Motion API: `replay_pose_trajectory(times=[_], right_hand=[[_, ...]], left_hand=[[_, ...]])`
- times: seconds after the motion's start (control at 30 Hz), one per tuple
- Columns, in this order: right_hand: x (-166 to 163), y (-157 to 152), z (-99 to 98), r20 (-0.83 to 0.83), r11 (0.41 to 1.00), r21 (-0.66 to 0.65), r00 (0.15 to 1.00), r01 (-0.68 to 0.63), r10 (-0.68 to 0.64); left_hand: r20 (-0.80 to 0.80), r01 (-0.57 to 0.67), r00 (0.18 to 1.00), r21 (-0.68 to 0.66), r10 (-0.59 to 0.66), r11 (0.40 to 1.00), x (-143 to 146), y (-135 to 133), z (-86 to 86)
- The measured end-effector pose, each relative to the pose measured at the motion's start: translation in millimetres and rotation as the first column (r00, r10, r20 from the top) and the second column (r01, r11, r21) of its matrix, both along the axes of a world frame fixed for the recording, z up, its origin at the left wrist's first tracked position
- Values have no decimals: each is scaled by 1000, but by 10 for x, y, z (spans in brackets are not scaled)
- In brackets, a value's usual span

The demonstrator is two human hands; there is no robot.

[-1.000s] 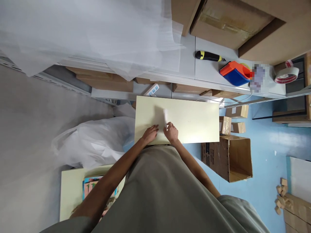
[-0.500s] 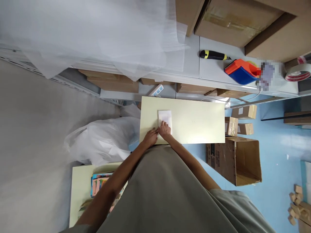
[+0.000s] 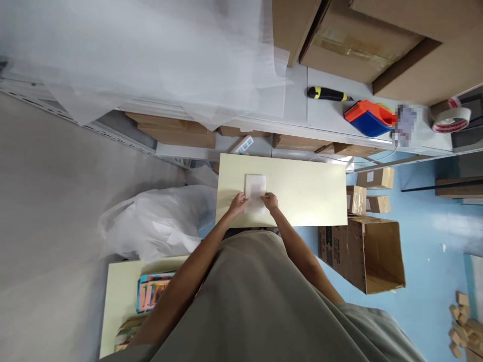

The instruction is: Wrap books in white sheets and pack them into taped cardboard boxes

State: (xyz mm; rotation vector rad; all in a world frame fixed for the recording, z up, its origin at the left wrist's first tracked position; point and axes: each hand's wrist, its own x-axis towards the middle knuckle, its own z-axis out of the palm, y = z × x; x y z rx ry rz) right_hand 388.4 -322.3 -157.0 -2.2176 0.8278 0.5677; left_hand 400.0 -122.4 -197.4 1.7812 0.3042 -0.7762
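Note:
A small white wrapped packet (image 3: 255, 192) lies on a pale yellow table (image 3: 305, 191) in front of me. My left hand (image 3: 238, 204) grips the packet's left near edge and my right hand (image 3: 270, 201) grips its right near edge, fingers curled on it. My grey shirt fills the lower part of the view.
A grey shelf (image 3: 302, 110) behind the table carries white foam sheets (image 3: 151, 55), a yellow-black utility knife (image 3: 326, 93), an orange-blue tape dispenser (image 3: 368, 117) and a tape roll (image 3: 451, 118). An open cardboard box (image 3: 372, 254) stands on the blue floor at right. A white bag (image 3: 154, 218) lies at left.
The white packet has appeared flat on the table. My right hand moved from the packet's near left side to its right edge; both hands now hold it from either side.

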Motion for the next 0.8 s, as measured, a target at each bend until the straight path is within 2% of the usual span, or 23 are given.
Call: replay_pose_trajectory(times=[0.23, 0.37, 0.43, 0.53, 0.63, 0.73, 0.8], right_hand=[[-123, 152, 210, 179, 984, 109, 976, -142, 121], [-286, 300, 360, 390, 928, 199, 894, -314, 219], [-341, 343, 429, 470, 897, 247, 855, -365, 219], [-330, 359, 509, 494, 884, 306, 853, -353, 169], [-201, 352, 523, 483, 871, 379, 870, -312, 101], [10, 379, 456, 453, 851, 451, 890, -269, 42], [179, 431, 382, 422, 847, 475, 906, -238, 18]], left_hand=[[-94, -194, 979, -202, 178, 960, -6, 183, 142], [-66, -261, 965, -259, 253, 930, 35, 394, 264], [-19, -235, 970, -314, 242, 920, 65, 522, 346], [55, -80, 992, -408, 112, 909, 103, 723, 472], [107, 38, 994, -350, 0, 936, 151, 879, 554], [127, 10, 992, -181, 13, 984, 248, 944, 575], [137, -32, 989, -115, 48, 993, 348, 942, 565]])
